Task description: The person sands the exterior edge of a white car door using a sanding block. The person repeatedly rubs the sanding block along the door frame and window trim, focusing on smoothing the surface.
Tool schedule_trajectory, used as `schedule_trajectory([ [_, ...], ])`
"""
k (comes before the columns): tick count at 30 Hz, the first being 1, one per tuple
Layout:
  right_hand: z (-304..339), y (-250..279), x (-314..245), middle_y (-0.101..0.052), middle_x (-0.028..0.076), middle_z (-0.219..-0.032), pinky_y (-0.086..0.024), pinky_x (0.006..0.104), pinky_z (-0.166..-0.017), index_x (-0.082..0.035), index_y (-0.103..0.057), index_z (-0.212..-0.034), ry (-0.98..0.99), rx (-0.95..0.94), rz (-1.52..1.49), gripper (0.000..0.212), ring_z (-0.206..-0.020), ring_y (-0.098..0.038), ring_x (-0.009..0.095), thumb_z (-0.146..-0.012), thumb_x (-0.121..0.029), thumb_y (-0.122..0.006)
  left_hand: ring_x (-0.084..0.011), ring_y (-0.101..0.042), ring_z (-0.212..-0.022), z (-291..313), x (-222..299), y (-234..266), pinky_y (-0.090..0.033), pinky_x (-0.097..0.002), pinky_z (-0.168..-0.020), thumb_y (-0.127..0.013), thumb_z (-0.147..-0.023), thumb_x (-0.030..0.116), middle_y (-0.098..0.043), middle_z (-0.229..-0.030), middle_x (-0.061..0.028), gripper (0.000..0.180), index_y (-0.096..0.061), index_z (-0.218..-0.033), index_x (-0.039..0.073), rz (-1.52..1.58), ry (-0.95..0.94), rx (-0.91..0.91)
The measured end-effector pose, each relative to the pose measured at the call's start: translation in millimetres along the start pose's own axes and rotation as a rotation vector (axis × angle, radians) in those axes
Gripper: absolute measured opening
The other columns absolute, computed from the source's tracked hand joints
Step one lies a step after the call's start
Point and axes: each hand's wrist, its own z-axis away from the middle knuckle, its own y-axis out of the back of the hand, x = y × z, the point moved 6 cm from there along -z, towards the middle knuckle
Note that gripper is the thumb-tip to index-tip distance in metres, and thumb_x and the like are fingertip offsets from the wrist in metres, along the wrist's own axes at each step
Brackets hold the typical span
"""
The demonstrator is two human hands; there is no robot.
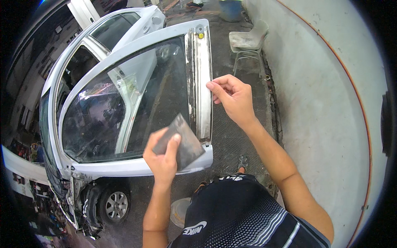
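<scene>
A white car door (182, 167) stands swung open in front of me, its window glass (165, 95) framed by a pale edge. My left hand (162, 155) grips a dark grey sheet of sandpaper (186, 142), thumb on top, over the lower corner of the window. Some blur softens the sheet's outline. At the door's right edge, my right hand (233, 97) is closed, thumb and curled fingers pinching the rim beside a bare, scuffed metal strip (202, 82). A small yellow piece (201, 36) sits near the top of that strip.
The car's front wheel (115, 206) and exposed, damaged front end (84, 198) lie below left. A plastic chair (248, 39) stands by the wall (314, 103) on the right, with a blue bin (230, 10) beyond. Close to my legs is a round pale bucket (180, 211).
</scene>
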Motion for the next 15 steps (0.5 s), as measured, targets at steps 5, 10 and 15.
schedule_trajectory([
  [5, 3.9, 0.3, -34.8, -0.068, 0.01, -0.068, -0.052, 0.0347, -0.054, -0.003, -0.065, -0.09, 0.397, 0.072, 0.577, 0.017, -0.059, -0.068, 0.024, -0.097, -0.019, -0.069, -0.0131, -0.065, -0.092, 46.1, -53.2, 23.6, -0.051, -0.0278, -0.085, -0.077, -0.09, 0.008, -0.072, -0.1, -0.0079, 0.023, -0.072, -0.108, -0.004, 0.046, 0.228, -0.022],
  [10, 0.6, -7.7, -66.0, -0.06, 0.011, -0.069, -0.049, 0.0413, -0.057, -0.006, -0.059, -0.085, 0.555, -0.024, 0.978, 0.013, -0.063, -0.064, 0.032, -0.095, -0.011, -0.065, -0.0127, -0.065, -0.09, 77.5, -87.2, 43.7, -0.051, -0.0278, -0.084, -0.076, -0.09, 0.008, -0.073, -0.099, -0.0083, 0.023, -0.072, -0.109, -0.004, 0.081, 0.365, -0.016],
  [15, -10.4, -1.9, -58.0, -0.061, 0.012, -0.069, -0.049, 0.0412, -0.058, -0.005, -0.059, -0.085, 0.581, -0.073, 0.904, 0.011, -0.062, -0.063, 0.031, -0.091, -0.009, -0.067, -0.0124, -0.065, -0.089, 94.7, -98.4, 43.3, -0.052, -0.0279, -0.084, -0.077, -0.09, 0.009, -0.073, -0.098, -0.008, 0.024, -0.072, -0.11, -0.004, 0.13, 0.423, -0.057],
])
